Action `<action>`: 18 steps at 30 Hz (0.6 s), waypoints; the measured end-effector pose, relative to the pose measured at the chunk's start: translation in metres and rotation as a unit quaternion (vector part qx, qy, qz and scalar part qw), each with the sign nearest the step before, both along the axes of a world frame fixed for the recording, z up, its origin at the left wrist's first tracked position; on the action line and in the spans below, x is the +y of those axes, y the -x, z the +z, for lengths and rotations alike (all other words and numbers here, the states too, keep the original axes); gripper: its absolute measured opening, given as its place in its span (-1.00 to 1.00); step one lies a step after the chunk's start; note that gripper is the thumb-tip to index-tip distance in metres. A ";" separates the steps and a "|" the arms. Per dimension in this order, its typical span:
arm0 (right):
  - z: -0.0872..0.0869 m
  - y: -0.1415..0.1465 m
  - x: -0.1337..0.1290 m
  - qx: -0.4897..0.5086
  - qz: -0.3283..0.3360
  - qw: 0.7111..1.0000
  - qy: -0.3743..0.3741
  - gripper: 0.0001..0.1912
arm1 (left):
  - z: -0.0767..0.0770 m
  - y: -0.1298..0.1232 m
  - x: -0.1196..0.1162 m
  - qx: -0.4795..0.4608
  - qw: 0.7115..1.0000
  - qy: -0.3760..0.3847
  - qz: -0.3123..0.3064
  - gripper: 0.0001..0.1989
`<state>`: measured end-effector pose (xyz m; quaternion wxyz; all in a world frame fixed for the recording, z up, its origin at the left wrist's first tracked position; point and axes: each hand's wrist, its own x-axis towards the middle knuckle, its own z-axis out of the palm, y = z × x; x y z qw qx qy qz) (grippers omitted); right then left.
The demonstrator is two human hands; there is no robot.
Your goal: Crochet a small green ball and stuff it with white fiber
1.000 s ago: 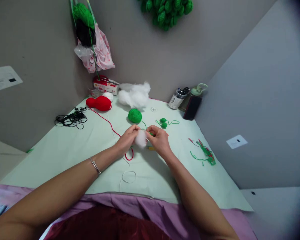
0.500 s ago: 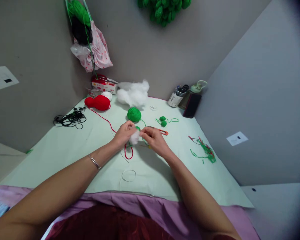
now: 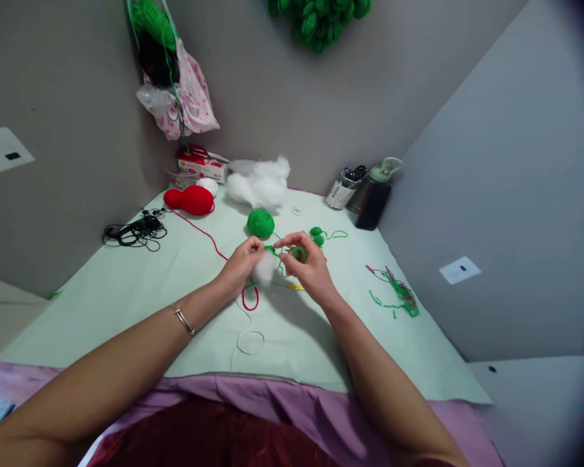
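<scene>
My left hand (image 3: pixel 246 256) is closed, pinching a small green knitted or crocheted piece (image 3: pixel 269 248) with a tuft of white stuffing (image 3: pixel 265 267) beside it. Close by on the right is my right hand (image 3: pixel 307 266), its thumb and forefinger slightly apart at the edge of the green piece. A green loop (image 3: pixel 299 253) shows within the curl of its fingers; whether it is yarn or a tool handle is unclear. Just behind the hands sits a green yarn ball (image 3: pixel 261 223). Red yarn (image 3: pixel 250 307) loops out under the left hand.
A stuffed red piece (image 3: pixel 189 200), a pile of white stuffing (image 3: pixel 259 183) and black cords (image 3: pixel 139 230) lie toward the back and left. Small green pieces (image 3: pixel 316 235), yarn scraps (image 3: pixel 403 295), a pen cup (image 3: pixel 342 190), a phone (image 3: pixel 372 205) and a bottle (image 3: pixel 384 170) are to the right.
My right thumb and forefinger have parted a little from the green piece, and the hand has turned. A green loop now shows in it. The white tuft has shifted slightly right.
</scene>
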<state>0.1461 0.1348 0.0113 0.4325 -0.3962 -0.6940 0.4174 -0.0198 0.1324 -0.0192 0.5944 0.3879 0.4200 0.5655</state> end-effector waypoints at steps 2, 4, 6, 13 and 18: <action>-0.005 0.001 0.002 -0.091 -0.019 0.995 -0.042 -0.82 | -0.001 0.001 0.001 -0.011 1.000 0.003 0.018 -0.77; -0.008 0.003 0.002 -0.130 -0.007 0.990 -0.049 -0.92 | -0.002 0.002 0.001 -0.019 0.999 0.004 0.028 -0.76; -0.011 0.006 0.002 -0.139 -0.006 0.989 -0.041 -0.86 | -0.002 0.001 0.000 -0.025 0.999 0.006 0.027 -0.76; -0.014 0.003 0.009 -0.114 -0.063 0.992 0.007 -0.77 | 0.007 0.000 -0.005 -0.051 0.998 0.022 -0.041 -0.82; -0.010 -0.007 0.022 -0.056 -0.080 0.994 0.044 -0.69 | 0.012 0.002 -0.002 -0.065 0.995 0.005 -0.081 -0.86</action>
